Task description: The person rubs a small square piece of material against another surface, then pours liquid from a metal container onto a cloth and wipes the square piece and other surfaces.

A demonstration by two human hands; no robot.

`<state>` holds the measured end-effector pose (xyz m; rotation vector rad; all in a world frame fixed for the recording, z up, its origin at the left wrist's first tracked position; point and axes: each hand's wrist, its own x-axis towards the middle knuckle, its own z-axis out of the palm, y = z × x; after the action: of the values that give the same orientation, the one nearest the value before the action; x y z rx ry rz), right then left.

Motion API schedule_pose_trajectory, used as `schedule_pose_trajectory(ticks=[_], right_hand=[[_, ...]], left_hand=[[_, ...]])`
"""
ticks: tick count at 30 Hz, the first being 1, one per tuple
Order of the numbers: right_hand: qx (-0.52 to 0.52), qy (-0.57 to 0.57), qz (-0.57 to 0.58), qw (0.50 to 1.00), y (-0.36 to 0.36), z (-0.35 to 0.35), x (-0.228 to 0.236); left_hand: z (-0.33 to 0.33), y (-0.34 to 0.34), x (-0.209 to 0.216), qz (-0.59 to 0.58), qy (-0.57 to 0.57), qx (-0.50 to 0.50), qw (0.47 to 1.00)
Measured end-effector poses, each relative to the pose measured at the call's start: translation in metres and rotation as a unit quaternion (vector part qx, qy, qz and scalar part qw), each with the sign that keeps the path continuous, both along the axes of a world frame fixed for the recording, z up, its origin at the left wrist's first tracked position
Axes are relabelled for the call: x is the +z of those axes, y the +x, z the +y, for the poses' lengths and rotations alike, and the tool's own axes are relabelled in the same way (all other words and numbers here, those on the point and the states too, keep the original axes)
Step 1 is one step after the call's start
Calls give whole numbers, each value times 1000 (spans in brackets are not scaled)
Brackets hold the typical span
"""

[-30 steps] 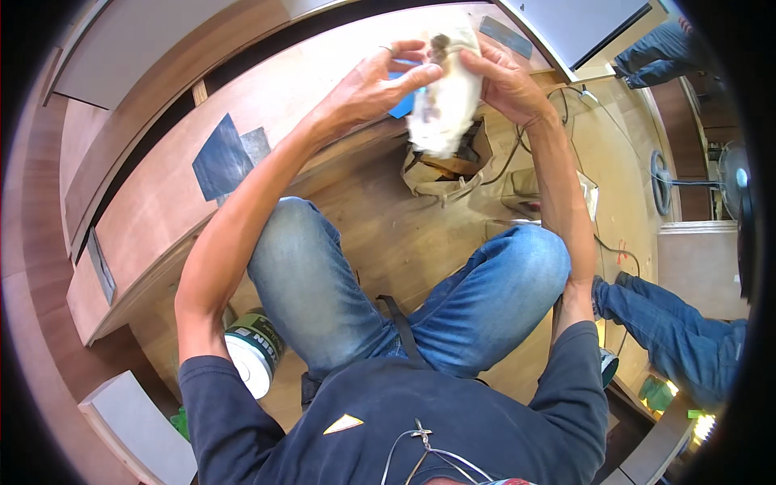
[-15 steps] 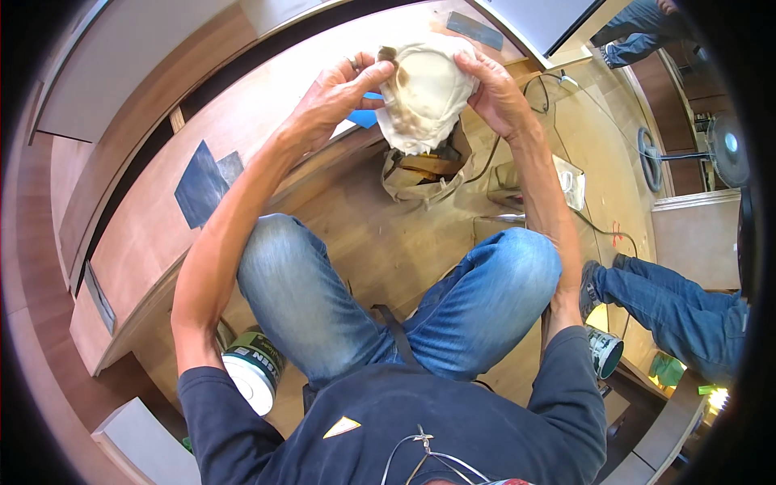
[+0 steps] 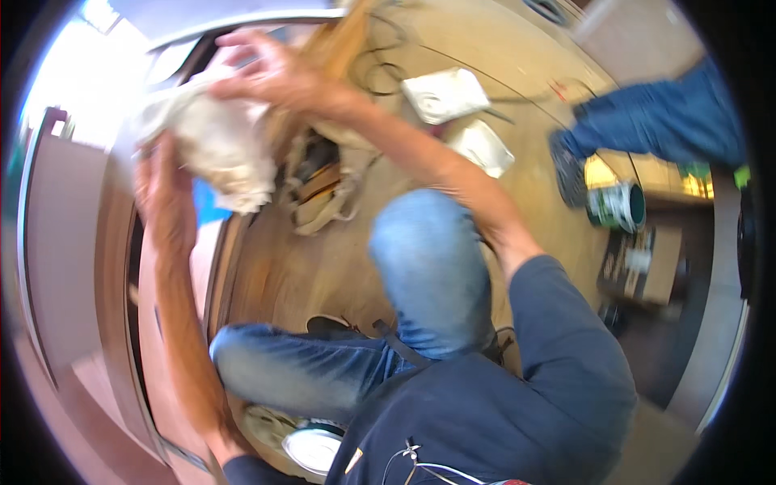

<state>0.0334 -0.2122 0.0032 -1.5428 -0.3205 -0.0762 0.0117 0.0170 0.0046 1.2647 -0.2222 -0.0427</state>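
A crumpled white cloth-like piece (image 3: 214,145) with pale brown stains and a ragged lower edge is held up between my hands at the upper left. It is blurred, so its exact kind is unclear. My left hand (image 3: 167,194) grips its left, lower side, some fingers hidden behind it. At its top right, my right hand (image 3: 275,77) has the thumb side on the edge while other fingers stretch away. Below and right of the piece, an open cloth bag (image 3: 352,182) with brown and dark things inside stands on the floor.
Two white containers (image 3: 444,95) lie on the wooden floor near a cable (image 3: 384,73). Another person's legs in jeans (image 3: 647,121) reach in at right, beside a green-and-white bucket (image 3: 614,206) and a cardboard box (image 3: 647,263). A white-lidded tub (image 3: 314,449) sits by my left leg.
My view has swung round, and the bench, bag and white piece now appear further left. Both hands keep the white piece, which is turned and tilted. My left knee has dropped outward.
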Motion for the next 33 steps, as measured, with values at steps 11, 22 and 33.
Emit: schedule_pose_trajectory(ticks=[11,22,33], right_hand=[[-244,229,-64,940,-127,-130,-22],[-408,-2,318,855,-332,-328,-149],[-334,83,277,897,-301,-280,-163]], left_hand=[[-206,-23,7,-21,75,-300,951],[-192,-122,-203,-69,384,-390,834],[-292,-176,-224,-179,256,-79,947]])
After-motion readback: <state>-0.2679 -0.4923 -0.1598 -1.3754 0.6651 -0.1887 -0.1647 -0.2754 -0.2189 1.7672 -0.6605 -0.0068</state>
